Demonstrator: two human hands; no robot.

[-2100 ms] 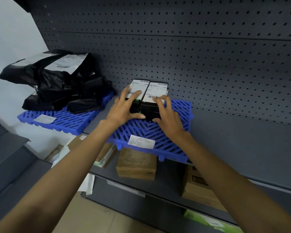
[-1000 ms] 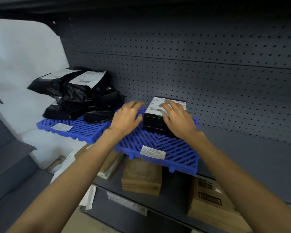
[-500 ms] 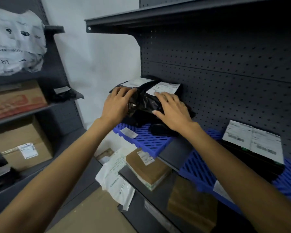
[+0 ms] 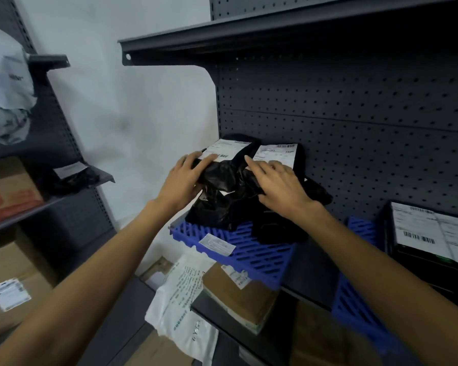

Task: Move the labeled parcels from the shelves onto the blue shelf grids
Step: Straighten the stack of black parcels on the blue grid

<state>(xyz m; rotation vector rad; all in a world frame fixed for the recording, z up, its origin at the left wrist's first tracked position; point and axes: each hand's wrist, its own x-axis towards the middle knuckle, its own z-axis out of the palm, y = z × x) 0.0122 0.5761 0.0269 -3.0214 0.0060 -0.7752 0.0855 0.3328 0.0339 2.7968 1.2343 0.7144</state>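
A pile of black plastic bag parcels point(image 4: 230, 204) with white shipping labels lies on the left blue shelf grid point(image 4: 251, 256). My left hand point(image 4: 181, 180) grips the left end of the top bag, fingers curled over its label. Flat on the bags' right side rests my right hand point(image 4: 279, 187), its fingers straight and touching the second label point(image 4: 278, 151). At the right edge, black labeled boxes point(image 4: 428, 233) stand on a second blue grid point(image 4: 354, 307).
Below the grids, brown cardboard parcels point(image 4: 238, 297) and a white mailer bag point(image 4: 180, 310) lie on the lower shelf. A second shelf unit on the left holds cardboard boxes point(image 4: 8, 294), a small black parcel point(image 4: 72, 175) and a white bag point(image 4: 6, 88). A shelf point(image 4: 249, 33) overhangs the bags.
Both hands left the black boxes on the right grid and moved left onto the black bag pile. Since half a second ago they have barely shifted on the bags.
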